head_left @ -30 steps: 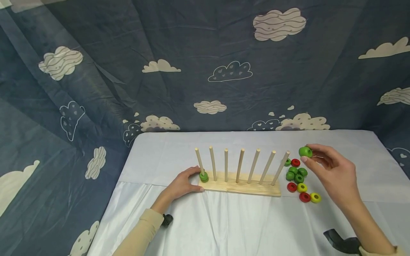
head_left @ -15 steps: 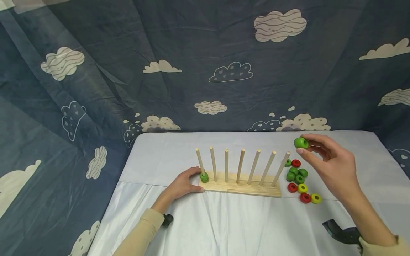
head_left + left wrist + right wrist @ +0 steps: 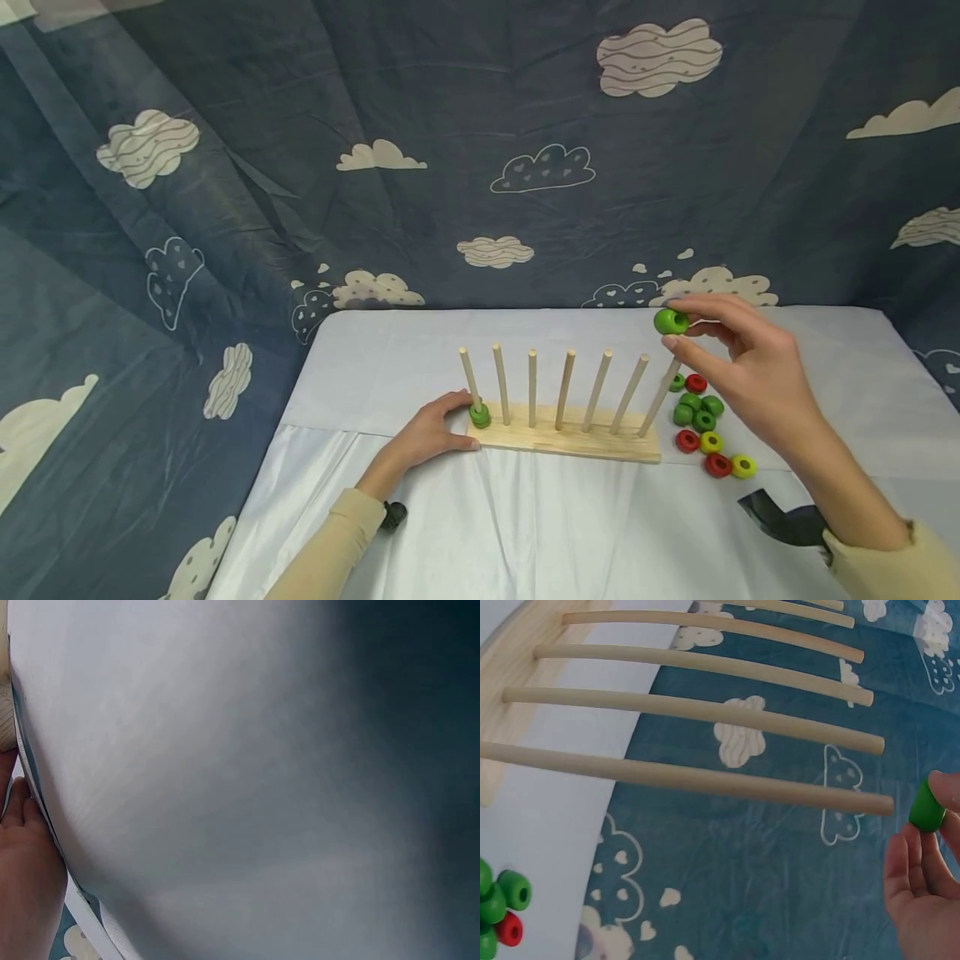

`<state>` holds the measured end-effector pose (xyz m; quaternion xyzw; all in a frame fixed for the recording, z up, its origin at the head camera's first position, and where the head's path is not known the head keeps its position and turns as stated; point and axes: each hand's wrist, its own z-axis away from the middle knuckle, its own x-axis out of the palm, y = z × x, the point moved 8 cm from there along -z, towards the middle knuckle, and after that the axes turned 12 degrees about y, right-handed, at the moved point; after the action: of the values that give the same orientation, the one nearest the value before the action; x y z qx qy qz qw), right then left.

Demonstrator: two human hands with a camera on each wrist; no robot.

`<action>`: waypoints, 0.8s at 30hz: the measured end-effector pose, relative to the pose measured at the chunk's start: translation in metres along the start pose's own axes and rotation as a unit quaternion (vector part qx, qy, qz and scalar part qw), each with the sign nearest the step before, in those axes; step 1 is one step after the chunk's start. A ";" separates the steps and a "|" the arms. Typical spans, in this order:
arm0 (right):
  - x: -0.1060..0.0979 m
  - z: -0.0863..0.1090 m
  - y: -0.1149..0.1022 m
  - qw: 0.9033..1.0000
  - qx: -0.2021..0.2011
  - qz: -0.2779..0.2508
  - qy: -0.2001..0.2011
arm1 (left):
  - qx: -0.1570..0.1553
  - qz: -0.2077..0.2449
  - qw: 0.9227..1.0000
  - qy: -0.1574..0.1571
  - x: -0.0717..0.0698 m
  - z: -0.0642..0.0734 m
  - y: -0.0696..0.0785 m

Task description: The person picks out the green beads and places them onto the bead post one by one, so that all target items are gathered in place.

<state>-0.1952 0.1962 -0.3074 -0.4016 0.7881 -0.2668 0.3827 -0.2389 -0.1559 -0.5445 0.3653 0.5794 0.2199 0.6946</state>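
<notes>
In the head view, a wooden board (image 3: 570,446) carries a row of several upright pegs. My left hand (image 3: 423,435) holds the board's left end, thumb along the front edge and fingers behind. Green beads (image 3: 480,415) sit low on the leftmost peg, close to those fingers. Between thumb and fingertips my right hand (image 3: 750,358) pinches a green bead (image 3: 670,322), just above the top of the rightmost peg (image 3: 660,400). The right wrist view shows this bead off the peg, a small gap from its tip. Mostly white cloth fills the left wrist view.
Loose green, red and yellow beads lie right of the board, among them a red bead (image 3: 717,465) and a yellow bead (image 3: 743,467). White cloth (image 3: 570,525) covers the table. A dark cloud-patterned curtain (image 3: 420,217) hangs behind and at the sides.
My right hand has moved left and upward with the green bead, from over the loose beads to the rightmost peg's top. The left hand keeps its place on the board.
</notes>
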 end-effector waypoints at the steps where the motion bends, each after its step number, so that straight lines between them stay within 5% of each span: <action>1: 0.002 -0.001 -0.002 1.000 -0.003 0.000 -0.002 | 0.000 -0.001 1.000 0.000 0.000 0.000 0.000; 24: 0.048 -0.019 -0.034 0.989 -0.095 0.059 -0.101 | 0.000 -0.005 1.000 -0.001 0.000 -0.002 -0.003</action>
<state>-0.2149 0.1398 -0.2904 -0.4142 0.7892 -0.1257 0.4357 -0.2412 -0.1573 -0.5472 0.3622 0.5803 0.2161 0.6966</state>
